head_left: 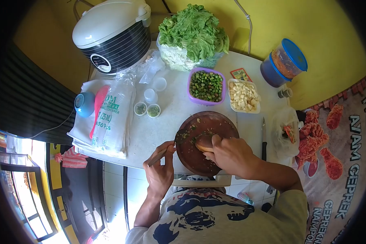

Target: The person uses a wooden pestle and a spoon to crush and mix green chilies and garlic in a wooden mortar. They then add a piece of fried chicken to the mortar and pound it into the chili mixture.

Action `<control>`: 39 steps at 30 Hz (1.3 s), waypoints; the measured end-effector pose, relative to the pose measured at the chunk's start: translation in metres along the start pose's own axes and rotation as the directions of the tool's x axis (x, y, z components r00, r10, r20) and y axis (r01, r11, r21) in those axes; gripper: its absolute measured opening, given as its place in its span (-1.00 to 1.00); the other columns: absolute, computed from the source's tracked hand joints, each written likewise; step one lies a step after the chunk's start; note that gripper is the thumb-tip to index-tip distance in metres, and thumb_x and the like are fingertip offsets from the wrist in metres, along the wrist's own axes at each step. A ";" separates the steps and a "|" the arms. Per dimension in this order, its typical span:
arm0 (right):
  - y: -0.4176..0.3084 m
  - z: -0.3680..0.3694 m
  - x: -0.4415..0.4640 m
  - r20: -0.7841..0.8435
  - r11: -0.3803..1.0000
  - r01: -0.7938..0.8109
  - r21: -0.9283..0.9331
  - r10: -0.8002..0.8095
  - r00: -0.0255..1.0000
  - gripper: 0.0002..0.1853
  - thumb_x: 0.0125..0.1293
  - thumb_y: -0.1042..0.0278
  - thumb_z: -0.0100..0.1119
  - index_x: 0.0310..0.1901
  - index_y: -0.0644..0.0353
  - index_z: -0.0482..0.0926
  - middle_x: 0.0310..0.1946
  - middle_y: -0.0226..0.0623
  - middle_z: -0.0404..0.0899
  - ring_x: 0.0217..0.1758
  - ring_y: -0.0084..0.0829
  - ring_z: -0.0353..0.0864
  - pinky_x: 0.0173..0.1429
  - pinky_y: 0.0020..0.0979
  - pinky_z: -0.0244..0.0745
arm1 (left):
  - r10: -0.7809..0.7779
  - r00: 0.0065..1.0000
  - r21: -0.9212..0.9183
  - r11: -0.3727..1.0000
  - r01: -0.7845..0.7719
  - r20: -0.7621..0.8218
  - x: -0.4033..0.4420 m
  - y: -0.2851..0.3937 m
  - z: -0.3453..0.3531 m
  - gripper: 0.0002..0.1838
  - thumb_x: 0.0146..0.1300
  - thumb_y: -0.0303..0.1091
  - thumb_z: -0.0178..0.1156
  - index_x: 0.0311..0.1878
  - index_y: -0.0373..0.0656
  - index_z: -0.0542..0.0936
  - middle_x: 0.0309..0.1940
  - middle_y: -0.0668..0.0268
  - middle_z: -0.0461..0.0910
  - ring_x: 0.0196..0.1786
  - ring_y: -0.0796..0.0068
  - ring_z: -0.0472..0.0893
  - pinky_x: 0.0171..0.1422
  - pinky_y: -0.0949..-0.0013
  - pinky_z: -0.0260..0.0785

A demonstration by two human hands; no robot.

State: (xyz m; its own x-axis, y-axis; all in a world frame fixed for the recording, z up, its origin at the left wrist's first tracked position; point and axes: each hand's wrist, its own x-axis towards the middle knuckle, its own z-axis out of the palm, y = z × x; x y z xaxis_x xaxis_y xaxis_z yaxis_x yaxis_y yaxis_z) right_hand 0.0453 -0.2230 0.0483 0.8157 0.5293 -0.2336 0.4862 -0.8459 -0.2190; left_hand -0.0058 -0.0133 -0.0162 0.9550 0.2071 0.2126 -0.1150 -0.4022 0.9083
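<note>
A round brown mortar (187, 156) stands at the table's front edge, with bits of crushed green and pale food on its surface. My right hand (229, 152) is wrapped round a wooden pestle (203, 143) that rests in the mortar. At the mortar's left side my left hand (160, 162) grips a metal spoon (157, 157), whose dark far end reaches over the mortar's left rim. Behind the mortar are a purple tub (189, 92) of chopped green pieces and a clear tub (236, 109) of pale peeled cloves.
A rice cooker (114, 34) and a container of lettuce (195, 32) stand at the back. Small cups (150, 96) and plastic packs (110, 118) lie left. On the right are a knife (264, 142), a clear container (286, 150) and blue-lidded tubs (274, 73).
</note>
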 end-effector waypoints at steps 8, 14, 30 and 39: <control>-0.001 0.003 0.001 -0.019 1.000 -0.008 -0.013 0.008 1.000 -0.47 0.41 -0.07 0.25 -0.19 0.41 0.50 -0.62 -0.03 0.63 -0.54 -0.06 0.72 -0.46 -0.17 0.61 | 0.016 0.999 -0.001 1.000 -0.016 0.034 -0.003 0.002 -0.003 -0.84 0.44 -0.49 0.26 0.01 -0.31 0.69 -0.26 0.05 0.78 -0.20 0.30 0.80 -0.11 0.32 0.61; 0.061 0.012 0.002 0.014 0.938 -0.069 0.340 0.068 0.998 -0.30 0.57 -0.26 -0.07 -0.20 0.43 0.56 -0.55 0.00 0.64 -0.57 -0.24 0.70 -0.51 -0.23 0.54 | -0.002 0.997 0.018 1.000 0.001 0.072 0.002 0.014 0.003 -0.79 0.50 -0.49 0.18 0.06 -0.38 0.69 -0.22 0.10 0.79 -0.15 0.38 0.78 0.00 0.33 0.62; 0.018 0.009 -0.022 0.043 0.936 -0.178 0.304 0.173 0.984 -0.37 0.50 -0.19 0.08 -0.16 0.45 0.55 -0.55 0.07 0.64 -0.42 0.03 0.73 -0.36 -0.07 0.63 | 0.068 0.996 0.010 0.998 -0.069 0.060 0.000 0.007 -0.001 -0.85 0.42 -0.55 0.27 0.01 -0.32 0.68 -0.22 0.07 0.78 -0.17 0.30 0.79 -0.07 0.31 0.61; -0.002 0.011 -0.011 -0.091 0.999 -0.026 0.029 0.029 0.995 -0.54 0.40 -0.01 0.28 -0.24 0.35 0.50 -0.64 -0.04 0.62 -0.59 -0.07 0.70 -0.47 -0.18 0.60 | 0.078 0.995 0.012 0.997 -0.079 0.060 0.003 0.002 0.002 -0.84 0.42 -0.52 0.28 0.01 -0.32 0.68 -0.23 0.04 0.77 -0.19 0.30 0.80 -0.07 0.31 0.61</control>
State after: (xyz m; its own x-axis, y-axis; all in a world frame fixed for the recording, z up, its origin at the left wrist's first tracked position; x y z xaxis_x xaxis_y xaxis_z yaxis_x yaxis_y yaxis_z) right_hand 0.0323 -0.2268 0.0412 0.8544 0.4966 -0.1531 0.4553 -0.8573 -0.2402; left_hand -0.0027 -0.0155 -0.0141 0.9578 0.1207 0.2607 -0.1866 -0.4283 0.8842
